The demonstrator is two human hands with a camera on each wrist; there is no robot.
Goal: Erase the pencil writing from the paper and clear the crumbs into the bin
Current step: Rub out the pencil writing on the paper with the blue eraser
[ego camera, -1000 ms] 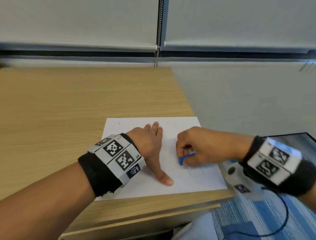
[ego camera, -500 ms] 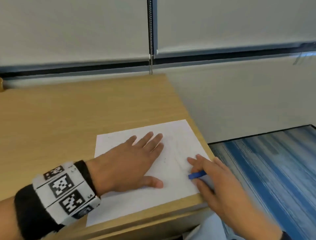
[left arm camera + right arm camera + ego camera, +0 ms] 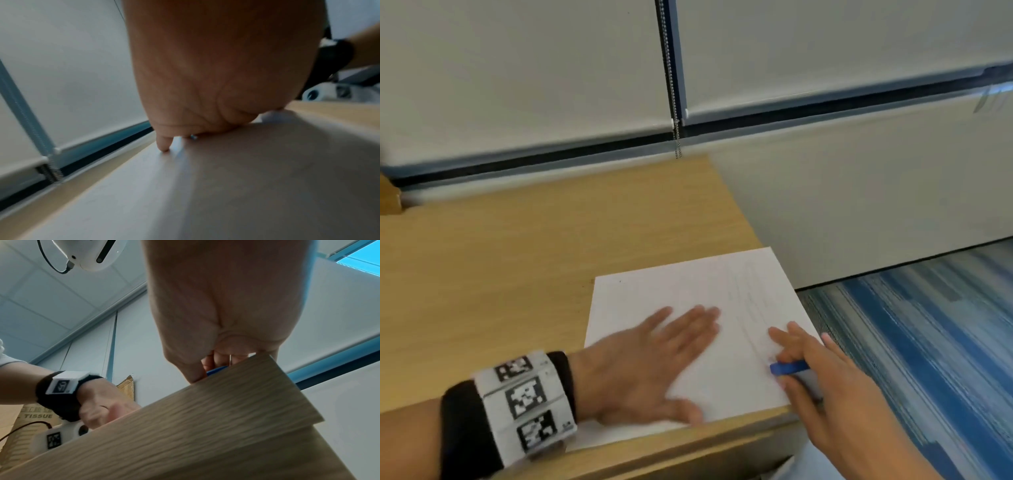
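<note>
A white sheet of paper (image 3: 688,294) with faint pencil lines lies at the front right corner of the wooden desk (image 3: 500,260). My left hand (image 3: 654,363) lies flat on the sheet, fingers straight, pressing it down; the left wrist view shows the palm (image 3: 205,81) on the paper (image 3: 185,194). My right hand (image 3: 822,373) is at the sheet's right edge and holds a blue eraser (image 3: 787,367) between thumb and fingers, its other fingers stretched out over the paper. The right wrist view shows the eraser (image 3: 216,370) peeking above the desk edge (image 3: 205,426).
The desk ends just right of the paper, with blue striped carpet (image 3: 928,342) below. A white wall and window blinds with a bead chain (image 3: 671,85) stand behind the desk. Cardboard boxes (image 3: 30,415) marked TISSUE are on the left.
The right hand slid from the middle of the sheet to its right edge, still holding the eraser. The left hand flattened and spread on the paper. The head view swung to the right.
</note>
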